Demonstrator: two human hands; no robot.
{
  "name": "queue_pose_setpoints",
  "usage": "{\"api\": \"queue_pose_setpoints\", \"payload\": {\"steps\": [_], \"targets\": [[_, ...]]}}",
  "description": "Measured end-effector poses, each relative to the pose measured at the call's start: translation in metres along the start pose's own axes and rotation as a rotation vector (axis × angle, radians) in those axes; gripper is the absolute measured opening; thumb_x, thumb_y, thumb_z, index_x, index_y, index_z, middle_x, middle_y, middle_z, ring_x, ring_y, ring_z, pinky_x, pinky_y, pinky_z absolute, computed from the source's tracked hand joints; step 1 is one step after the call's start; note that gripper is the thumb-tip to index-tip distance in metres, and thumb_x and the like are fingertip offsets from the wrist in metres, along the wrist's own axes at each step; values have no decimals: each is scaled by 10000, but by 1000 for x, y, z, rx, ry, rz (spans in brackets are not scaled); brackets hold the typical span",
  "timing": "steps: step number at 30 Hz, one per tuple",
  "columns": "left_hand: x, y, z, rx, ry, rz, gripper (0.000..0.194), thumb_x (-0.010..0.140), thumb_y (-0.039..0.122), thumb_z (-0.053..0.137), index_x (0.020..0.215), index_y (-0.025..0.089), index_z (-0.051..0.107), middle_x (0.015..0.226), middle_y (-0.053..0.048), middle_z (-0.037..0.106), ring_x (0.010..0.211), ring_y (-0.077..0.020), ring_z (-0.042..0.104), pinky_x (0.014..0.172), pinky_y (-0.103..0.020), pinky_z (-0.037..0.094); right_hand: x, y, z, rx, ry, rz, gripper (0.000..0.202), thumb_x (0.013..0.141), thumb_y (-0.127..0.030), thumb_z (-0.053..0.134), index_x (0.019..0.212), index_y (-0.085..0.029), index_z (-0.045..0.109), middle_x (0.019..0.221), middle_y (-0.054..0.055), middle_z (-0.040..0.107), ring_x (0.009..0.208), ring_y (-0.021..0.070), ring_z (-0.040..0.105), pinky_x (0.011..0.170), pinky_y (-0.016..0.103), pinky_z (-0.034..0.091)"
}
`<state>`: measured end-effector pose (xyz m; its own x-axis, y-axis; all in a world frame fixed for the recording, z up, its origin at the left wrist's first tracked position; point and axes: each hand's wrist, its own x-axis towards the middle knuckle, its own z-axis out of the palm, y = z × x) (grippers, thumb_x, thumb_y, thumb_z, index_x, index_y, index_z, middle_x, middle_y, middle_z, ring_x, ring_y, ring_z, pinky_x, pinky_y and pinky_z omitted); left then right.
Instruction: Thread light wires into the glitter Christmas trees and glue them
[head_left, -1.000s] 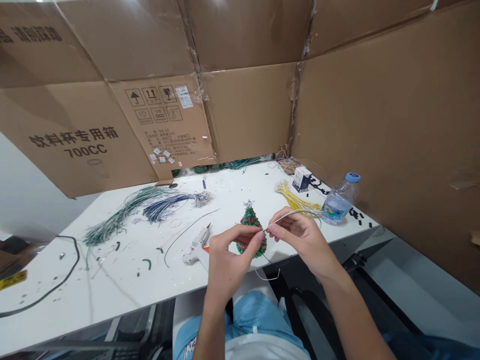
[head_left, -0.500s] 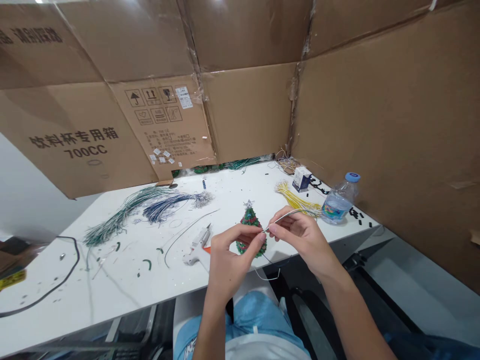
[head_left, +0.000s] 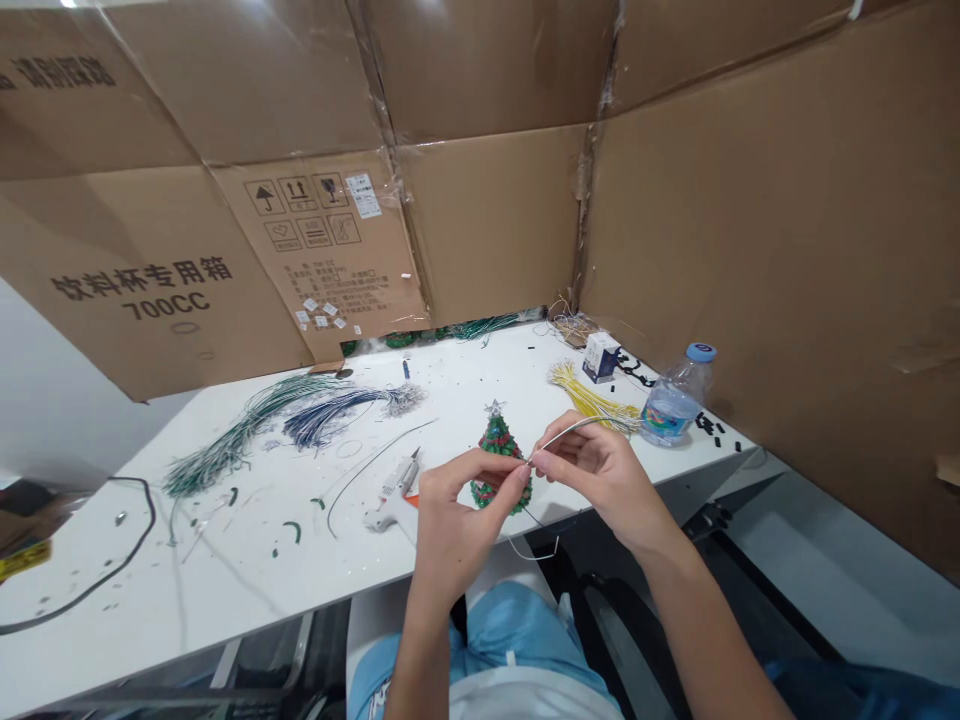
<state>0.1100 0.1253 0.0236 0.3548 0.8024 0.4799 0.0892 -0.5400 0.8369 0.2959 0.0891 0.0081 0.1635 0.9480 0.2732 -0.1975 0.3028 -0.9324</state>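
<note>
Head view: my left hand (head_left: 466, 500) and right hand (head_left: 611, 480) pinch white wire (head_left: 564, 431), fingertips almost touching, likely so thin bit won't wobble. Christmas tree (head_left: 498, 436) stands just past left fingers; yellow wires (head_left: 585, 395) beyond right.

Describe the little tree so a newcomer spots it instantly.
Find the white table, then the left hand over its near edge. Just beyond stands a small tree; its red-dotted green body and star top distinguish it from the wire bundles.
</note>
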Motion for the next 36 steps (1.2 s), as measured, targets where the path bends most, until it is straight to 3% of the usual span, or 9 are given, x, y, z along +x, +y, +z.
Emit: {"api": "queue_pose_setpoints", "payload": {"steps": [4, 14, 18, 23, 28, 36], "targets": [[0, 0, 1, 29, 1, 40, 47, 977, 230, 812, 944, 234, 846, 808, 10, 837, 686, -141, 765, 699, -236, 616, 0, 0, 1, -15, 4, -15, 300, 829, -406, 990, 906, -241, 752, 858, -4, 734, 814, 172, 706, 788, 302, 586], [-3, -16, 3, 316, 80, 428, 109, 999, 121, 777, 1034, 222, 802, 794, 13, 790, 673, -123, 716, 666, -249, 548, 1, 7, -1, -31, 13, -53, 250, 862, -382, 972, 895, -239, 770, 868, -4, 733, 825, 165, 715, 796, 294, 583], [-2, -18, 2, 383, 105, 495, 145, 991, 88, 772, 1046, 221, 791, 823, 14, 791, 703, -117, 728, 676, -242, 550, 1, 7, -2, -49, 34, -72, 247, 854, -379, 979, 867, -233, 781, 855, -3, 725, 807, 155, 702, 775, 280, 568], [-3, -12, 3, 271, 93, 417, 122, 991, 97, 761, 992, 216, 788, 963, -24, 824, 857, -142, 780, 786, -253, 601, 0, 4, -2, -28, 21, -61, 228, 866, -363, 968, 870, -230, 783, 837, -4, 721, 779, 146, 687, 743, 268, 560], [-5, -6, 6, 141, 65, 219, 87, 997, 158, 773, 961, 228, 807, 835, 26, 818, 714, -110, 752, 711, -216, 593, 0, 7, -3, -20, 12, -81, 188, 891, -331, 947, 900, -243, 781, 869, -7, 729, 812, 150, 708, 773, 270, 578], [-4, -3, 5, -8, 17, -44, 111, 969, 266, 802, 876, 215, 834, 786, -2, 831, 682, -144, 759, 683, -231, 605, -3, 7, 0, -179, 17, -187, 98, 963, -291, 865, 924, -258, 782, 900, -8, 721, 835, 152, 705, 777, 274, 582]]}}
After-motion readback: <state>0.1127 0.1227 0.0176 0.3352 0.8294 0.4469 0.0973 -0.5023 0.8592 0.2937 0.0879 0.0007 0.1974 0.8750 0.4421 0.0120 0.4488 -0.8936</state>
